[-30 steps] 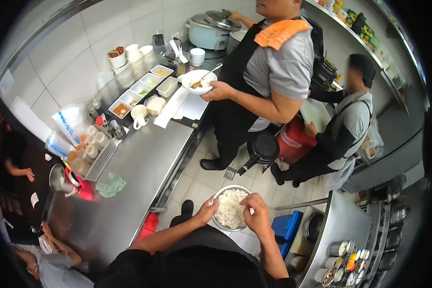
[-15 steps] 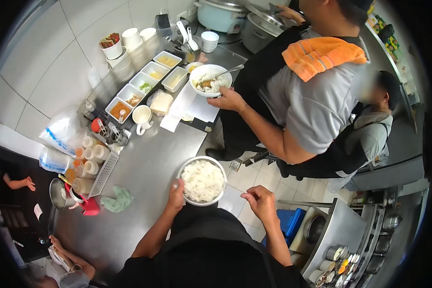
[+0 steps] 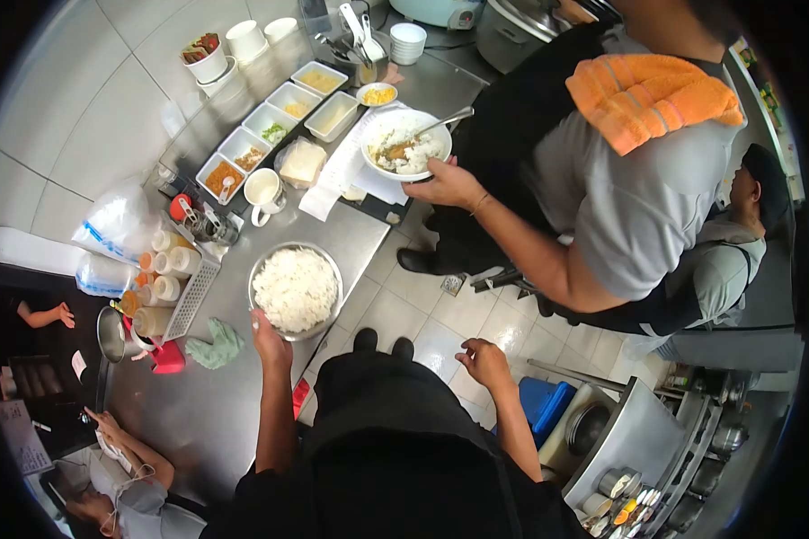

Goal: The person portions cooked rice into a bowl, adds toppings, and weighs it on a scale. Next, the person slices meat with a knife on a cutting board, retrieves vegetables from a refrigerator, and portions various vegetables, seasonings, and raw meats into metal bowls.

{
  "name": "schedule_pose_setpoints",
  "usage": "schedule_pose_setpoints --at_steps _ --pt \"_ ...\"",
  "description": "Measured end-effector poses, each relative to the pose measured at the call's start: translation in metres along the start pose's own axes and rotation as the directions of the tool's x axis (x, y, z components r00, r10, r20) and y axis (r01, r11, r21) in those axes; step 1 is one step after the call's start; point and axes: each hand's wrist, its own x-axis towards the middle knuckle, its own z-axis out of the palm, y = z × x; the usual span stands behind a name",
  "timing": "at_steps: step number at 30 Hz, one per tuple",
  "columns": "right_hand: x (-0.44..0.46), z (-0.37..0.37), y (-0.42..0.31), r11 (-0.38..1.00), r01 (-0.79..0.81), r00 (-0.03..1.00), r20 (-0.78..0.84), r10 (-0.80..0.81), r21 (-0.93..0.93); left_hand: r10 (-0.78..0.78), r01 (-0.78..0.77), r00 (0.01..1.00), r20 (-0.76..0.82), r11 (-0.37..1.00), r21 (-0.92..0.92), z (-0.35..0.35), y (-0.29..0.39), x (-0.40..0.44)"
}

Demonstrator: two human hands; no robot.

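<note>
A round metal bowl full of white rice (image 3: 296, 289) is over the steel counter (image 3: 189, 409), close to its front edge. Its lower rim is gripped by my left hand (image 3: 271, 339), with the thumb on the rim. Whether the bowl's base touches the counter is hidden. Out over the tiled floor, away from the bowl, is my right hand (image 3: 487, 361), its fingers curled and bent; nothing shows in them. Above the bowl on the counter stands a white mug (image 3: 264, 190), with a wrapped white block (image 3: 302, 163) beside it.
A co-worker with an orange towel (image 3: 649, 94) holds a white bowl with food and a spoon (image 3: 406, 146) at the right. Ingredient trays (image 3: 268, 125), squeeze bottles (image 3: 164, 278) and a green cloth (image 3: 215, 343) are on the counter. Another person (image 3: 724, 260) is farther right.
The rice bowl has moved left from in front of my body to over the counter, held by my left hand. My right hand has come off the bowl. The co-worker appears closer.
</note>
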Motion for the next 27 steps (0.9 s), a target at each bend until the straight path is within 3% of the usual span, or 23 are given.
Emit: schedule_pose_setpoints --at_steps 5,11,14,20,23,27 --pt "0.0 0.002 0.025 0.997 -0.08 0.996 0.046 0.08 -0.004 0.041 -0.041 0.999 -0.013 0.999 -0.021 0.008 -0.003 0.0" --pt "0.009 -0.007 0.032 0.999 -0.023 0.999 0.026 0.022 0.042 0.042 -0.043 0.998 -0.047 0.999 -0.011 0.038 -0.005 -0.006" --pt "0.018 -0.01 0.034 0.998 0.058 0.998 0.019 -0.058 0.033 0.031 -0.031 0.999 0.03 0.999 -0.026 0.06 -0.006 -0.012" --pt "0.035 -0.039 -0.021 0.937 0.169 0.966 0.137 -0.219 0.306 0.044 -0.044 0.999 0.01 0.999 0.0 0.086 -0.004 -0.011" --pt "0.044 -0.041 -0.047 0.903 0.283 0.945 0.065 -0.32 0.322 0.022 -0.023 0.999 0.03 0.999 0.034 0.098 -0.003 0.0" --pt "0.067 -0.037 -0.071 0.899 0.241 0.952 0.089 -0.292 0.367 -0.022 0.012 0.992 0.122 0.997 0.081 0.109 -0.012 0.031"
